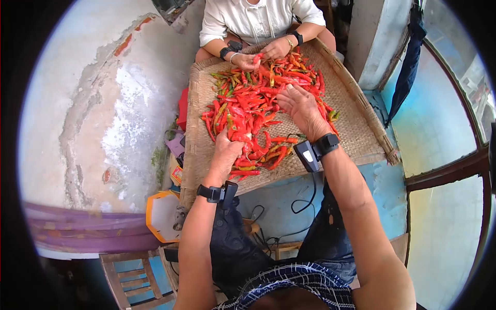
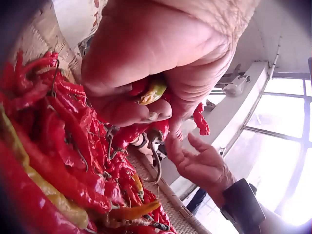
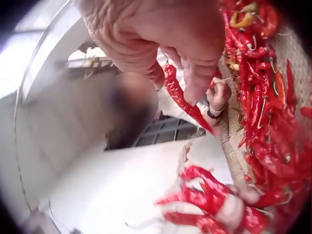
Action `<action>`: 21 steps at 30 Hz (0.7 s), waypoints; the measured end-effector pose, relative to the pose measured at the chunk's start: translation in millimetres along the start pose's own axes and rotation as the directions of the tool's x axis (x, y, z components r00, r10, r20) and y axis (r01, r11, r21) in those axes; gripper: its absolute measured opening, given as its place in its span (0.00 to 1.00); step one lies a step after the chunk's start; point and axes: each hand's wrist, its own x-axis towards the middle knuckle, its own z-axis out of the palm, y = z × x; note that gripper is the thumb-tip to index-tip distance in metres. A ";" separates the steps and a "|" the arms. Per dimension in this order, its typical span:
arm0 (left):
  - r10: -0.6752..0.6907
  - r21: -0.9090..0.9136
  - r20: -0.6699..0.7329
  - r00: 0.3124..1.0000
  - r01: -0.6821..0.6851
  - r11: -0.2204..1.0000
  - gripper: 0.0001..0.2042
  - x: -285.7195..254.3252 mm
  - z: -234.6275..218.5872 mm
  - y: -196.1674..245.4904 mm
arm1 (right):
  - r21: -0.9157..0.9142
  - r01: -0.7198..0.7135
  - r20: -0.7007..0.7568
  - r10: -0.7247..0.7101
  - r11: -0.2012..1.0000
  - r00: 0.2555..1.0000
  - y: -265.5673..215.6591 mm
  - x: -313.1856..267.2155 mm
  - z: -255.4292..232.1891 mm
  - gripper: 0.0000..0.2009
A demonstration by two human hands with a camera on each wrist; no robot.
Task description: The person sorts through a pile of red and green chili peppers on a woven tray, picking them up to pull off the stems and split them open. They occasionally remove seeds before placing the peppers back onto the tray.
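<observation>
My left hand (image 1: 227,152) grips a small bunch of red chili peppers (image 3: 209,197) over the near side of the pile. A greenish-yellow chili tip (image 2: 155,91) pokes out between its curled fingers. To the right, my right hand (image 1: 304,109) is raised over the heap with its fingers extended. A single wrinkled red chili (image 2: 201,119) shows just off the right fingertips in the left wrist view, apart from them. The heap of chili peppers (image 1: 253,98), mostly red with some green and orange, spreads beneath both hands.
The heap lies on a woven tray (image 1: 356,124) with a raised rim. Across it sits a person in a white shirt (image 1: 258,20), whose hands hold a red chili (image 1: 257,58). An orange-rimmed container (image 1: 155,217) and a wooden chair (image 1: 137,279) stand at left. Cables (image 1: 268,240) hang below.
</observation>
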 end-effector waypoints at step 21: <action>-0.172 -0.289 -0.128 0.977 0.129 0.949 0.05 -38.9 41.7 30.1 | -0.644 0.300 0.628 0.262 0.704 0.733 1.1 -61.4 19.6 0.07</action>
